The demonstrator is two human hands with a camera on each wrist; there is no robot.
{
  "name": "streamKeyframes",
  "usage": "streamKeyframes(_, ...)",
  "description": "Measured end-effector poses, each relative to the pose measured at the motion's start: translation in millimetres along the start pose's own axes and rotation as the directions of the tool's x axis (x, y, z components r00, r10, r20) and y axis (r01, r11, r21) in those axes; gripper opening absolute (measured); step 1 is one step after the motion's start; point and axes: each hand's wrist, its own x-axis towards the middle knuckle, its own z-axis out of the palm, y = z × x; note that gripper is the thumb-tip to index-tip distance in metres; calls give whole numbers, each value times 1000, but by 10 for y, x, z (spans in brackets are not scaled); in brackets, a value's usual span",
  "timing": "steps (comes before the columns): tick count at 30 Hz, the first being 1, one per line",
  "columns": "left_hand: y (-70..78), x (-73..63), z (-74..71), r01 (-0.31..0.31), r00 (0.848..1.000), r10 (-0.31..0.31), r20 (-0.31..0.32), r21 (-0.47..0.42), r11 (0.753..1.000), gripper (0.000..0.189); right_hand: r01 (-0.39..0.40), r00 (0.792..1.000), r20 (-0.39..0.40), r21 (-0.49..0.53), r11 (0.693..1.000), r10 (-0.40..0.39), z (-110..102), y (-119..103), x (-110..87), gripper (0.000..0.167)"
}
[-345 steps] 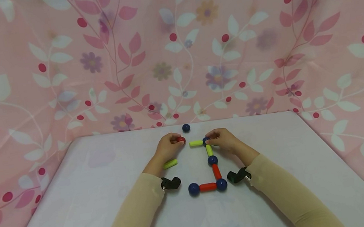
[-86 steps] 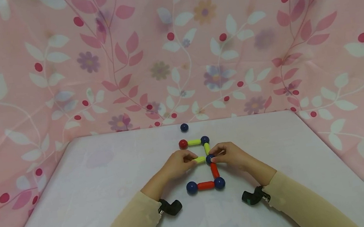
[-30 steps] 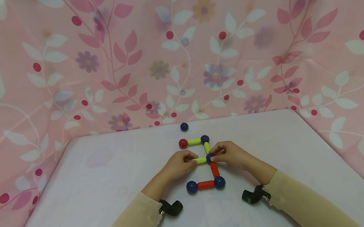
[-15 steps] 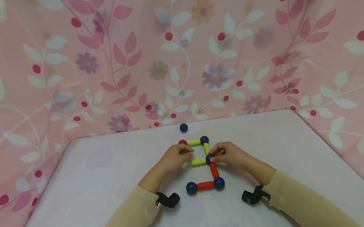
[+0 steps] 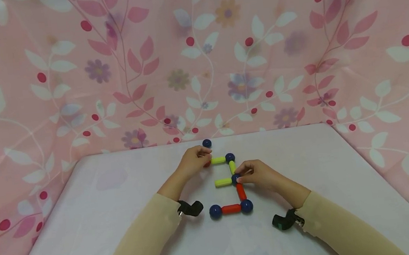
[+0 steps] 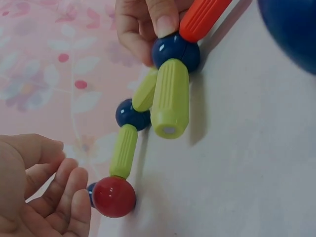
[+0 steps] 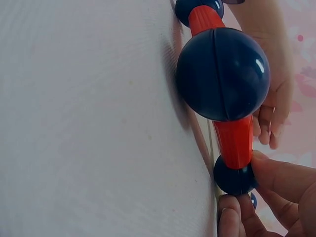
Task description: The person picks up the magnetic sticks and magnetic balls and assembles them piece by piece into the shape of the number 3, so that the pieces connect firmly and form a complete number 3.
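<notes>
My right hand (image 5: pixel 260 176) pinches the middle blue ball (image 6: pixel 173 53) of a flat figure made of balls and ribbed sticks. From that ball a yellow-green stick (image 5: pixel 223 182) points left, its free end showing a small silvery disc. Another yellow-green stick leads up to a blue ball (image 5: pixel 230 157), then a third runs left to the red ball (image 6: pixel 114 197). My left hand (image 5: pixel 193 162) is beside the red ball, fingers loosely bent and holding nothing; it partly covers that ball in the head view. Just beyond its fingertips lies a loose blue ball (image 5: pixel 207 143).
Below the middle, a red stick (image 5: pixel 241 191) joins a corner blue ball (image 5: pixel 246 206). Another red stick (image 5: pixel 231 209) runs left from there to a blue ball (image 5: pixel 215 211). The white-covered table (image 5: pixel 124 226) ends at a pink floral cloth (image 5: pixel 166 64).
Earlier, my left hand held the red ball, now on the upper stick's end, then the middle stick. It has released that stick and moved away toward the loose ball. My right hand stays put lately.
</notes>
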Motion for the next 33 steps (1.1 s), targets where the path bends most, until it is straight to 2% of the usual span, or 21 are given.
streamKeyframes(6, -45, 188, 53, 29, 994, -34, -107, -51, 998, 30, -16, 1000, -12, 0, 1000, 16, 2, -12, -7, 19)
streamKeyframes(10, -99, 303, 93, 60, 980, -72, -187, -71, 996, 40, -21, 1000, -8, 3, 1000, 21, 4, -16, -6, 20)
streamKeyframes(13, -149, 380, 113, 69, 970, -88, -225, -90, 993, 49, -17, 1000, -3, 5, 1000, 17, 6, -4, 4, 20)
streamKeyframes(18, -221, 485, 163, 72, 976, -89, -197, -91, 993, 61, -5, 1000, -3, 0, 1000, 5, 13, 22, 14, 20)
streamKeyframes(22, -267, 552, 237, 48, 985, -55, -163, -47, 998, 66, -1, 1000, 1, -7, 1000, 1, 12, 32, 15, 20)
streamKeyframes(26, -269, 587, 275, 32, 985, -30, -169, 5, 999, 66, -2, 1000, 0, -10, 1000, 2, 22, 11, 11, 19)
streamKeyframes(33, -198, 611, 281, 85, 983, -77, -167, 40, 996, 56, -3, 1000, -12, -17, 1000, 3, 8, -1, -5, 18)
